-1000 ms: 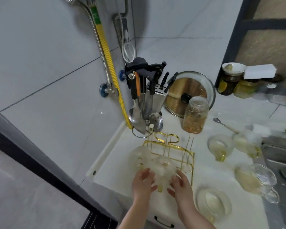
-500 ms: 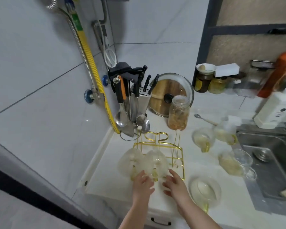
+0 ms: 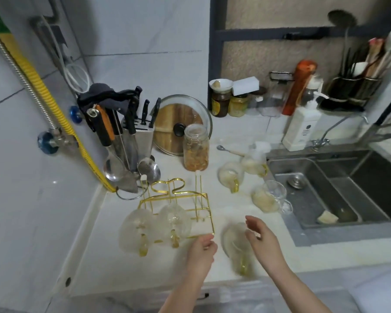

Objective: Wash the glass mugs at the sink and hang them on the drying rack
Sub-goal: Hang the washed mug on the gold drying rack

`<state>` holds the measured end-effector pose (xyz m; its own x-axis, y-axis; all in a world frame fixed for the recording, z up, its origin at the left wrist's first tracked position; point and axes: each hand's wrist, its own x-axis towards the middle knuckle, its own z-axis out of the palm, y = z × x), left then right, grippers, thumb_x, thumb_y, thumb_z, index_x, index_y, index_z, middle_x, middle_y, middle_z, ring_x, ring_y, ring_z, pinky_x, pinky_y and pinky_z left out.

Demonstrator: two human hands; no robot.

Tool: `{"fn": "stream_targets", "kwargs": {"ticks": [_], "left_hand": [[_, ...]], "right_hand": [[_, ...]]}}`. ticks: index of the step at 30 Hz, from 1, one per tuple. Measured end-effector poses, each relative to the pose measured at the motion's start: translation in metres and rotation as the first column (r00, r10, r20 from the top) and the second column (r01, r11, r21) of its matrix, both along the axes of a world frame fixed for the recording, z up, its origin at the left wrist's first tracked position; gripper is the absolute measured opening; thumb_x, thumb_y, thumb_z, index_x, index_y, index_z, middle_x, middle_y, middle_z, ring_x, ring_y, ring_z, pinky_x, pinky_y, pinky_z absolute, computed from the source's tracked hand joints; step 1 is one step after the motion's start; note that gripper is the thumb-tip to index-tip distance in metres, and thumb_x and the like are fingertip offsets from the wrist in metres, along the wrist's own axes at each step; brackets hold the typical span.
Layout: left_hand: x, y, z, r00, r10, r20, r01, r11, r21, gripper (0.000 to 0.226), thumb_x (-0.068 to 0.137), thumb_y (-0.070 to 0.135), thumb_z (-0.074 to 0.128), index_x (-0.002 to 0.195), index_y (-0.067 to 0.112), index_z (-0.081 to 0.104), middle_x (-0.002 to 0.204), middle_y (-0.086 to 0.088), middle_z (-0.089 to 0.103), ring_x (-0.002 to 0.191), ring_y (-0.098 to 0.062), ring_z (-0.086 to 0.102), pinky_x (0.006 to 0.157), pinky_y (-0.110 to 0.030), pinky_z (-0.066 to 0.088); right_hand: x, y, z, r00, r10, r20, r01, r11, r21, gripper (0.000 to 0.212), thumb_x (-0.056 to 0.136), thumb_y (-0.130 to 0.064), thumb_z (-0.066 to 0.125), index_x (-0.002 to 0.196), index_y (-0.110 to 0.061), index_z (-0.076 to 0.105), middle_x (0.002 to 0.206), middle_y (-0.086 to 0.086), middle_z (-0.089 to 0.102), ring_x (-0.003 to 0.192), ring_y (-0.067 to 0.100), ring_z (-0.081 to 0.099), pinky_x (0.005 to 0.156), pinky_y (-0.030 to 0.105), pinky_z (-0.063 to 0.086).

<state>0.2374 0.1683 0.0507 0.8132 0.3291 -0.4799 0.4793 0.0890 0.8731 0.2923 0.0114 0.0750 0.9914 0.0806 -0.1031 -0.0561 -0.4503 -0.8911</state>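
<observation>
A gold wire drying rack point(image 3: 185, 201) stands on the white counter. Two glass mugs with yellow handles hang upside down on its near pegs: one at the left point(image 3: 136, 231), one beside it point(image 3: 175, 222). Another glass mug point(image 3: 236, 243) lies on the counter between my hands. My left hand point(image 3: 201, 247) hovers just in front of the rack's near right corner, fingers loosely curled, holding nothing. My right hand point(image 3: 261, 236) is open over that mug's right side, not gripping it. Three more mugs point(image 3: 230, 176) point(image 3: 254, 163) point(image 3: 269, 198) lie near the sink point(image 3: 325, 190).
A knife block with utensils point(image 3: 131, 136), a pot lid point(image 3: 181, 123) and a filled glass jar point(image 3: 195, 147) stand behind the rack. A white soap bottle point(image 3: 301, 125) and a faucet point(image 3: 332, 132) sit at the sink's back edge. A sponge point(image 3: 327, 216) lies in the basin.
Both hands let go of the second mug, which now hangs on the rack, and moved right toward the mug lying on the counter. The view swung right, showing the sink.
</observation>
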Motion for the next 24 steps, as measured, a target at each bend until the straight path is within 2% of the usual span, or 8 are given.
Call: {"fn": "stream_targets", "kwargs": {"ticks": [3,6,8,11,14,18,21,24], "left_hand": [[0.016,-0.011,0.000,0.985,-0.174,-0.007,0.174,0.980,0.100,0.042,0.091,0.004,0.054,0.131,0.014,0.051,0.128,-0.005,0.054,0.109,-0.018,0.055,0.094,-0.031,0.046],[0.027,-0.020,-0.002,0.940,-0.335,-0.061,0.340,0.932,0.125,0.058,0.088,-0.003,0.051,0.141,0.018,0.040,0.141,-0.001,0.044,0.128,-0.020,0.043,0.090,-0.022,0.039],[0.030,-0.020,-0.005,0.926,-0.368,-0.082,0.373,0.925,0.072,0.061,0.089,-0.001,0.054,0.143,0.020,0.036,0.147,-0.001,0.038,0.133,-0.020,0.037,0.091,-0.023,0.037],[0.030,-0.016,-0.007,0.929,-0.363,-0.076,0.362,0.932,-0.030,0.059,0.091,0.009,0.060,0.143,0.024,0.037,0.148,0.003,0.035,0.129,-0.019,0.039,0.098,-0.031,0.039],[0.029,-0.013,-0.007,0.935,-0.353,-0.044,0.349,0.934,-0.077,0.054,0.093,0.016,0.059,0.142,0.026,0.039,0.144,0.006,0.039,0.123,-0.017,0.043,0.094,-0.035,0.040],[0.028,-0.023,-0.003,0.954,-0.299,-0.017,0.298,0.953,-0.050,0.050,0.093,0.018,0.060,0.139,0.027,0.043,0.130,0.005,0.051,0.117,-0.017,0.049,0.087,-0.032,0.044],[0.029,-0.038,0.005,0.973,-0.228,0.041,0.230,0.972,-0.042,0.051,0.089,0.015,0.066,0.136,0.025,0.049,0.117,0.006,0.056,0.106,-0.018,0.055,0.079,-0.030,0.046],[0.038,-0.062,0.015,0.980,-0.176,0.097,0.181,0.983,-0.043,0.047,0.086,0.016,0.069,0.129,0.027,0.055,0.124,0.000,0.053,0.103,-0.019,0.059,0.080,-0.029,0.052]], "right_hand": [[0.002,-0.027,-0.006,0.997,-0.006,-0.074,-0.003,0.993,-0.118,0.046,0.089,0.004,0.052,0.132,-0.010,0.051,0.134,0.005,0.055,0.124,0.019,0.050,0.093,0.022,0.039],[0.002,-0.037,-0.011,0.971,0.072,-0.228,-0.112,0.980,-0.165,0.053,0.090,0.002,0.053,0.141,-0.010,0.041,0.142,0.005,0.046,0.133,0.021,0.042,0.106,0.027,0.033],[0.002,-0.039,-0.013,0.940,0.123,-0.318,-0.157,0.984,-0.083,0.053,0.091,0.003,0.052,0.141,-0.010,0.039,0.141,0.005,0.045,0.132,0.022,0.042,0.107,0.029,0.033],[0.003,-0.044,-0.014,0.905,0.182,-0.383,-0.151,0.982,0.109,0.055,0.090,0.008,0.051,0.139,-0.013,0.041,0.139,0.005,0.049,0.126,0.020,0.047,0.103,0.028,0.040],[0.003,-0.052,-0.016,0.879,0.233,-0.417,-0.129,0.956,0.262,0.060,0.089,0.002,0.061,0.141,-0.017,0.039,0.140,0.004,0.046,0.125,0.018,0.048,0.101,0.025,0.043],[0.004,-0.059,-0.022,0.866,0.266,-0.424,-0.117,0.931,0.346,0.067,0.088,-0.008,0.065,0.146,-0.022,0.034,0.147,0.003,0.040,0.133,0.020,0.043,0.115,0.038,0.033],[0.010,-0.072,-0.019,0.871,0.286,-0.400,-0.121,0.913,0.390,0.064,0.088,-0.009,0.064,0.144,-0.025,0.036,0.147,0.002,0.041,0.129,0.022,0.048,0.111,0.038,0.038],[0.023,-0.098,-0.010,0.887,0.280,-0.367,-0.111,0.902,0.418,0.062,0.088,-0.010,0.065,0.141,-0.029,0.039,0.144,0.000,0.043,0.122,0.026,0.053,0.108,0.045,0.042]]}}
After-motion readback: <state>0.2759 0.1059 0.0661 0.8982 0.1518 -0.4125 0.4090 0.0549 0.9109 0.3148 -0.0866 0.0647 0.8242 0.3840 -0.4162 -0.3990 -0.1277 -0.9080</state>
